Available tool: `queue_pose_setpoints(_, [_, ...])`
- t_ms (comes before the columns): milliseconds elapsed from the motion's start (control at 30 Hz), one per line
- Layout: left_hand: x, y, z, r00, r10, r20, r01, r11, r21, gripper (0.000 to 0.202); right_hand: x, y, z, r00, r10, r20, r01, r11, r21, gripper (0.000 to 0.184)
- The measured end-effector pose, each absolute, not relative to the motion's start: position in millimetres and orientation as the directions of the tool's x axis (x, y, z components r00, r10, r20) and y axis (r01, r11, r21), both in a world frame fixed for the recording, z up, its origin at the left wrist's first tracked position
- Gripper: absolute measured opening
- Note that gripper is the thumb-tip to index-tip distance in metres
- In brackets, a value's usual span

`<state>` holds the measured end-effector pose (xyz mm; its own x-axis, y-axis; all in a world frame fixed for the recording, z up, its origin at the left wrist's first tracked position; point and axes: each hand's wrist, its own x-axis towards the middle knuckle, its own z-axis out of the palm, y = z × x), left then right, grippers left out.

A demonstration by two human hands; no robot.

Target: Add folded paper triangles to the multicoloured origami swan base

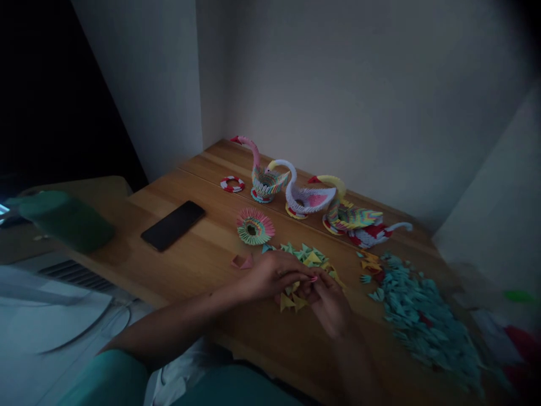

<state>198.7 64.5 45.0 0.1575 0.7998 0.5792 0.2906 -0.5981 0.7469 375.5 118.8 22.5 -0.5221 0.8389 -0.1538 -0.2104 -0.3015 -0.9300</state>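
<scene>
My left hand (274, 276) and my right hand (332, 304) meet above the table, fingertips pinched together. Between them shows a small pink paper piece (313, 278); its folds are too small to make out. Under and behind my hands lie loose folded paper triangles, some green (302, 252) and some yellow (287, 303), partly hidden by my fingers. Just beyond my left hand sits a round bowl-like ring of folded paper (255, 227), pink at its outer far side and pale green nearer me. A small pink folded-paper box (242, 261) lies left of my left hand.
Along the back stand several paper swans, among them a white one (310, 198), beside a red-and-white paper ring (232, 184). A large teal heap of paper pieces (422, 316) covers the right side. A black phone (173, 225) and a blurred green object (67, 220) are at left.
</scene>
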Motion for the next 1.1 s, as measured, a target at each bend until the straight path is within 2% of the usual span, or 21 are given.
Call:
queue_pose_setpoints(200, [199.4,65.7,44.0,0.16,0.821,0.548,0.33,-0.568,0.754,0.025,374.9,118.9,23.6,-0.515,0.847,-0.133,-0.178,-0.257,-0.95,0.034])
queue_pose_setpoints(400, [198.4,66.9,40.1,0.179,0.796,0.578,0.547,-0.569,0.614,0.022,377.0,120.3,20.7,-0.443,0.89,-0.109,-0.118,-0.178,-0.977,0.034])
queue_pose_setpoints(500, [199.0,67.0,39.0,0.187,0.806,0.561,0.605,-0.544,0.581,0.018,378.0,120.4,18.7,-0.439,0.894,-0.085,-0.072,-0.129,-0.989,0.035])
queue_pose_setpoints(633, [201.5,66.0,39.5,0.172,0.82,0.547,0.58,-0.533,0.616,0.016,376.7,118.3,17.4,-0.449,0.888,-0.098,-0.14,-0.178,-0.974,0.033])
queue_pose_setpoints(800, [204.0,64.1,38.6,0.162,0.781,0.603,0.531,-0.584,0.614,0.016,376.2,116.0,17.0,-0.482,0.867,-0.125,-0.214,-0.254,-0.943,0.03])
queue_pose_setpoints(933, [205.5,64.5,35.8,0.082,0.77,0.633,0.54,-0.568,0.621,0.016,377.5,116.2,15.6,-0.473,0.873,-0.115,-0.24,-0.253,-0.937,0.03])
queue_pose_setpoints(1100, [205.8,66.4,33.6,0.148,0.766,0.626,0.549,-0.59,0.592,0.018,376.1,115.6,17.3,-0.462,0.88,-0.115,-0.218,-0.239,-0.946,0.031])
